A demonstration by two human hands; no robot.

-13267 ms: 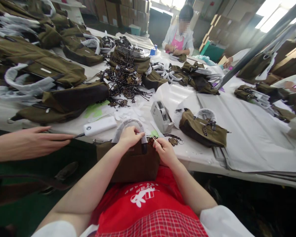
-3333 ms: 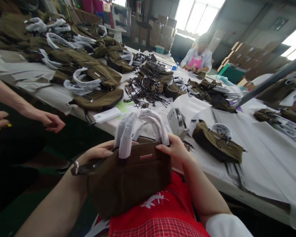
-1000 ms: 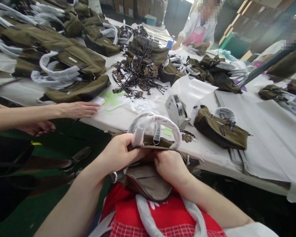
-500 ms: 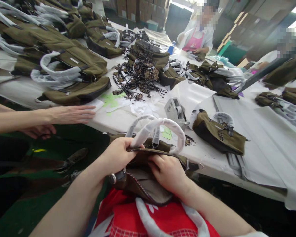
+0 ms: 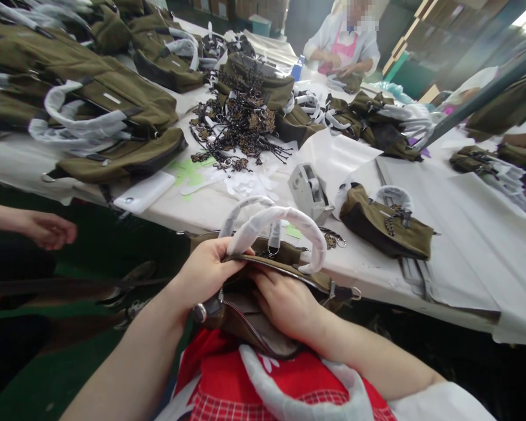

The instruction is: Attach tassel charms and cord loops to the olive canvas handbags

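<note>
An olive handbag (image 5: 234,318) with its zip undone rests against my red apron at the table's front edge. Its handles (image 5: 284,219) are wrapped in white film and stand up. My left hand (image 5: 206,270) pinches the bag's rim beside the base of a handle. Inside the opening is my right hand (image 5: 284,301), its fingertips hidden by the rim and lining, so what they touch cannot be made out. One more wrapped handle (image 5: 267,386) hangs over the apron.
Olive bags (image 5: 127,99) are piled at the left, beside beaded charms (image 5: 245,117). A tape dispenser (image 5: 309,190) and a finished-looking bag (image 5: 383,225) lie on the table (image 5: 456,245). A co-worker's hand (image 5: 48,228) is at the left; another person (image 5: 344,44) works across.
The co-worker's outstretched arm at the left has pulled back, uncovering a white card on the table edge. My right hand has moved slightly deeper and leftward in the bag. The view has shifted a little.
</note>
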